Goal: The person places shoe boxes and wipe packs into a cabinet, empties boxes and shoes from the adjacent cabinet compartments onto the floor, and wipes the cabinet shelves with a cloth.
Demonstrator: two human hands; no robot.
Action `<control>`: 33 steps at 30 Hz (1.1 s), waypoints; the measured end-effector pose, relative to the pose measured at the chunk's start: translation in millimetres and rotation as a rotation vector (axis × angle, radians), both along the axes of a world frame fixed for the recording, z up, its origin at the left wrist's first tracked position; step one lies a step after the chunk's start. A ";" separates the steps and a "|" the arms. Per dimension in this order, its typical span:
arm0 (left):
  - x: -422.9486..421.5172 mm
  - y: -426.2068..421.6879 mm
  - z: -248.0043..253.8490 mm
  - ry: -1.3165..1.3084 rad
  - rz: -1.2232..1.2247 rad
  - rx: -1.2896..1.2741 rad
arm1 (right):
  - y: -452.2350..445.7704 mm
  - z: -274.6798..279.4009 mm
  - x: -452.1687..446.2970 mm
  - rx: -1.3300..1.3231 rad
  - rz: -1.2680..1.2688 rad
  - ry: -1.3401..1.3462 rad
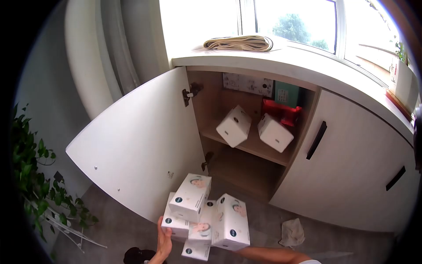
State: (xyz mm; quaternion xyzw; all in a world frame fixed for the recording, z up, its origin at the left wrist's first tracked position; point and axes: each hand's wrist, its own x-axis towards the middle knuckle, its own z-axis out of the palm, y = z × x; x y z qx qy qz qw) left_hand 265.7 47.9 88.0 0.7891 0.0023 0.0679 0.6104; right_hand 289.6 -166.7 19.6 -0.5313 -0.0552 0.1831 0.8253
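Observation:
Several white boxes with a face picture and a dark round logo form a stack [200,226] in front of the open cabinet. My left hand [164,240] is wrapped round the stack's left side, its thumb against a lower box. A forearm reaches in from the right under the right-hand box [231,222]; my right hand is hidden beneath the boxes. On the cabinet's upper shelf [246,138], a white box [234,126] lies tilted at the left and another white box [275,133] at the right. Behind them are a red package [285,113] and a green box [286,93].
The open cabinet door [140,145] stands at the left, beside a leafy plant [41,176] on a white stand. A crumpled cloth [292,232] lies on the floor. Folded fabric [238,43] rests on the windowsill counter. The right cabinet door [343,167] is closed.

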 end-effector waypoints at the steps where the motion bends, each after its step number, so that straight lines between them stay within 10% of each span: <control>1: -24.8 7.4 1.2 0.024 0.084 -0.061 | 19.6 -15.1 -17.8 -0.013 0.050 0.017; 9: -127.8 140.3 -75.1 0.179 0.440 0.073 | 99.0 -86.6 -86.8 -0.192 0.470 -0.030; 12: -126.0 144.8 -60.8 0.136 0.711 0.515 | 51.5 12.0 -55.7 -0.229 0.540 -0.157; 15: -93.9 94.3 -1.7 -0.193 0.711 0.781 | -2.9 99.3 -12.8 -0.424 0.025 -0.721; 18: -40.6 51.6 19.0 -0.171 0.246 0.530 | -70.1 174.1 42.6 -0.678 -0.592 -1.245; 22: 51.0 -32.0 15.4 -0.237 -0.285 0.470 | -131.8 218.2 101.4 -1.214 -1.191 -0.955; 28: 113.4 -100.6 -100.6 -0.312 -0.626 0.737 | -155.1 149.9 115.0 -1.251 -0.903 -0.850; 33: 80.1 -89.8 -163.7 0.122 -0.755 1.220 | -175.0 154.6 143.3 -1.465 -0.993 -0.830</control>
